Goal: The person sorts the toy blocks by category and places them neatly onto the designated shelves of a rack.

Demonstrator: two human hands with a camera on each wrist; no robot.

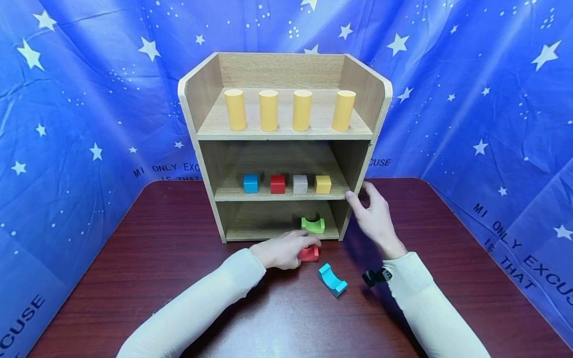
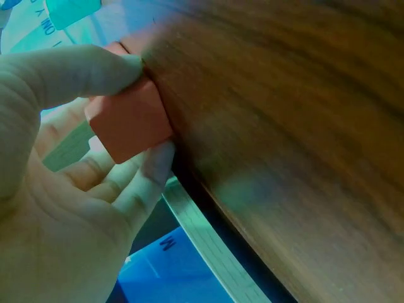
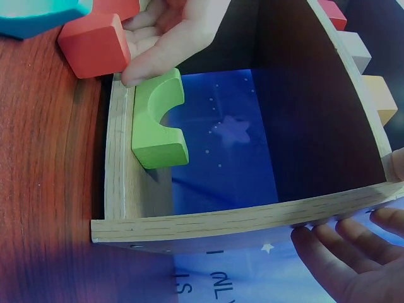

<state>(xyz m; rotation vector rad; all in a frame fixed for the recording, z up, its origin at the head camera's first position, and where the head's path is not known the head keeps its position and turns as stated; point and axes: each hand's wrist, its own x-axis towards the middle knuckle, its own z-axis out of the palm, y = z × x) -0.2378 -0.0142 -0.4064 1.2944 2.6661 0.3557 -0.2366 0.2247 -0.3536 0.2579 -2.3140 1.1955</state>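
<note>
My left hand (image 1: pixel 284 249) pinches a red arch-shaped block (image 1: pixel 309 254) at the front edge of the wooden shelf's bottom board. In the left wrist view the thumb lies on one side of the block and the fingertips on the other. A green arch block (image 1: pixel 313 226) sits on the bottom board, its hollow facing up. On the table in front lies a blue arch block (image 1: pixel 332 280), turned at an angle. My right hand (image 1: pixel 375 219) holds the right side panel of the shelf (image 1: pixel 282 70), thumb at the front edge, fingers against the outside.
Several yellow cylinders (image 1: pixel 268 110) stand in a row on the top board. The middle board bears a blue cube (image 1: pixel 250 184), a red cube (image 1: pixel 277 184), a white cube (image 1: pixel 300 184) and a yellow cube (image 1: pixel 323 184). A starry blue curtain (image 1: pixel 98 99) surrounds the dark red table (image 1: pixel 147 233).
</note>
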